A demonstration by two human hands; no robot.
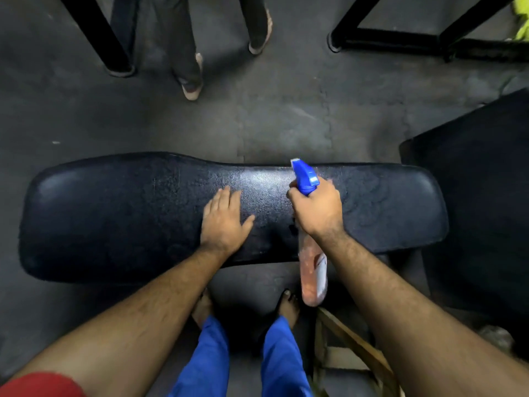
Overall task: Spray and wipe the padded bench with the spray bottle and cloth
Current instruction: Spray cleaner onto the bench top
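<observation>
Head view: right hand (316,209) grips the spray bottle (312,270) (blue nozzle forward), left hand (224,220) flat on padded bench (114,213).

Legible text: none. Spray bottle (312,270), gripped by right hand (316,209): white label patch on its side, blurred, no words, brand or numbers readable.

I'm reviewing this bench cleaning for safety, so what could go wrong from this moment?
The left hand lies flat on the padded bench close to the nozzle of the spray bottle that the right hand grips, so spray may land on bare skin. No cloth is in view, so sprayed liquid might sit unwiped. A second person's feet stand just beyond the bench and might catch overspray.
</observation>
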